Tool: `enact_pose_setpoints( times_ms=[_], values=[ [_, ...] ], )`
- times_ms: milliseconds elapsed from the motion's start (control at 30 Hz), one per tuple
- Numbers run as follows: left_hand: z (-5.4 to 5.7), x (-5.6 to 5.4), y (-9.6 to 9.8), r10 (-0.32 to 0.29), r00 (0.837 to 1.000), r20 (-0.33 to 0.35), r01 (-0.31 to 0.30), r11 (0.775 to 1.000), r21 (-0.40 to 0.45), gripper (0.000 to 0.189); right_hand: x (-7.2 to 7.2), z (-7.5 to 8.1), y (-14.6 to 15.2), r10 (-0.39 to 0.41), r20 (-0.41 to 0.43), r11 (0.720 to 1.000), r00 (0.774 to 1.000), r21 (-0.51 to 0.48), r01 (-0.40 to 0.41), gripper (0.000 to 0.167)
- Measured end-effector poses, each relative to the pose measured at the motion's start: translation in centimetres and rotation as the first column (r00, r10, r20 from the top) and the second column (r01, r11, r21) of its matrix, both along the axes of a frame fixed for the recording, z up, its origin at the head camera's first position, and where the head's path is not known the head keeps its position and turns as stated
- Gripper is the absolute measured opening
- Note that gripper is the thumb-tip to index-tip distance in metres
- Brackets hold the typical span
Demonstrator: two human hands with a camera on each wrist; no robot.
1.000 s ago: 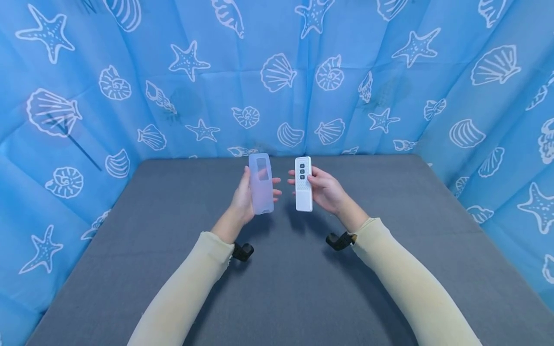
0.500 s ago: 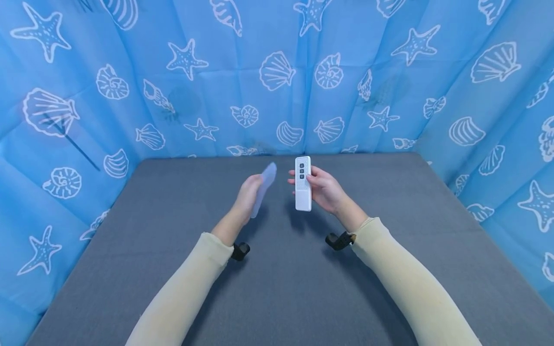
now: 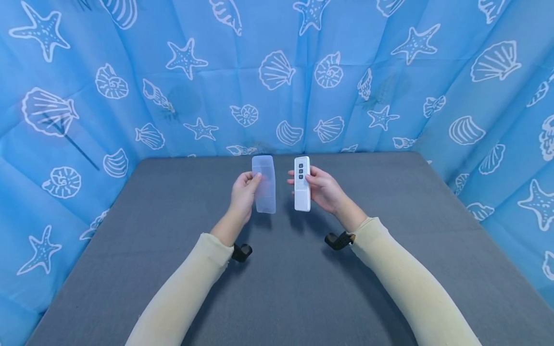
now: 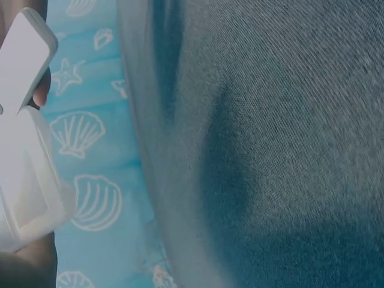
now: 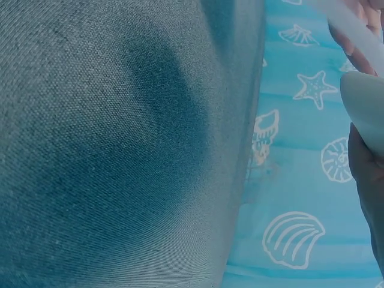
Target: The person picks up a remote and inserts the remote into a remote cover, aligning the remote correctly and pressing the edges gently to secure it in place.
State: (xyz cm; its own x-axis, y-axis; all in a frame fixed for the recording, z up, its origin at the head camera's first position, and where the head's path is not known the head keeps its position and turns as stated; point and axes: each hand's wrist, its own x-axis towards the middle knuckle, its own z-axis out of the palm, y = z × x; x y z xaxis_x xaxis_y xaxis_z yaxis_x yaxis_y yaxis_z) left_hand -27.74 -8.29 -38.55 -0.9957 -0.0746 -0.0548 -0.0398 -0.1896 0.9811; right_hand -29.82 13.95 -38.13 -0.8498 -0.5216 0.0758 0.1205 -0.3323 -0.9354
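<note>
In the head view my left hand (image 3: pixel 243 193) pinches a translucent, pale remote-control cover (image 3: pixel 267 192) by its left edge, thumb on the near face. A plain face of the cover is toward me; its cut-out opening shows in the left wrist view on the cover (image 4: pixel 30 180). My right hand (image 3: pixel 325 191) grips a slim white remote control (image 3: pixel 302 199) upright, its few dark buttons facing me. A narrow gap separates remote and cover in the head view. Both are held above the table. Only part of the remote (image 5: pixel 365 108) shows in the right wrist view.
A grey cloth-covered table (image 3: pixel 285 288) lies below both hands. Blue curtains (image 3: pixel 233 86) with white shells and starfish hang along its back and sides. Each wrist carries a dark camera mount, such as the left mount (image 3: pixel 241 252) and the right mount (image 3: pixel 337 241).
My left hand has turned the cover over, from the face with the opening, through edge-on, to the plain face. The right hand and remote have stayed nearly still.
</note>
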Motion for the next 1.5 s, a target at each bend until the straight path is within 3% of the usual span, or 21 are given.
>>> enact_pose_setpoints(
  times_ms=[367, 533, 767, 967, 1167, 1367, 1500],
  values=[
    [-0.1, -0.1, 0.2, -0.029, 0.999, 0.042, 0.022, 0.989, 0.144, 0.03, 0.1, 0.1, 0.0, -0.009, 0.007, 1.0, 1.0, 0.003, 0.009, 0.052],
    [-0.3, -0.1, 0.2, -0.046, 0.998, 0.031, 0.038, 0.976, 0.212, 0.034, 0.2, 0.0, 0.0, 0.015, 0.019, 0.999, 1.0, -0.032, -0.015, 0.052],
    [-0.5, 0.3, 0.3, -0.137, 0.99, -0.013, 0.135, 0.946, 0.296, 0.041, 0.2, 0.0, 0.1, 0.006, 0.014, 0.999, 1.0, -0.034, -0.006, 0.052],
    [-0.6, 0.3, 0.4, -0.154, 0.988, -0.004, 0.148, 0.941, 0.304, 0.029, 0.2, 0.1, 0.3, -0.004, -0.014, 1.0, 1.0, -0.003, 0.004, 0.052],
    [-0.9, 0.2, 0.4, -0.204, 0.978, 0.041, 0.185, 0.944, 0.273, 0.05, 0.2, 0.2, 0.3, -0.042, -0.004, 0.999, 0.999, 0.022, 0.042, 0.051],
    [-1.2, 0.1, 0.4, -0.289, 0.957, 0.003, 0.283, 0.94, 0.193, 0.065, 0.1, 0.6, 0.3, -0.098, -0.012, 0.993, 0.995, 0.072, 0.098, 0.055],
    [-1.2, 0.1, 0.4, -0.309, 0.951, 0.004, 0.303, 0.934, 0.191, 0.065, 0.1, 0.8, 0.2, -0.12, -0.012, 0.988, 0.993, 0.093, 0.121, 0.058]
  ],
)
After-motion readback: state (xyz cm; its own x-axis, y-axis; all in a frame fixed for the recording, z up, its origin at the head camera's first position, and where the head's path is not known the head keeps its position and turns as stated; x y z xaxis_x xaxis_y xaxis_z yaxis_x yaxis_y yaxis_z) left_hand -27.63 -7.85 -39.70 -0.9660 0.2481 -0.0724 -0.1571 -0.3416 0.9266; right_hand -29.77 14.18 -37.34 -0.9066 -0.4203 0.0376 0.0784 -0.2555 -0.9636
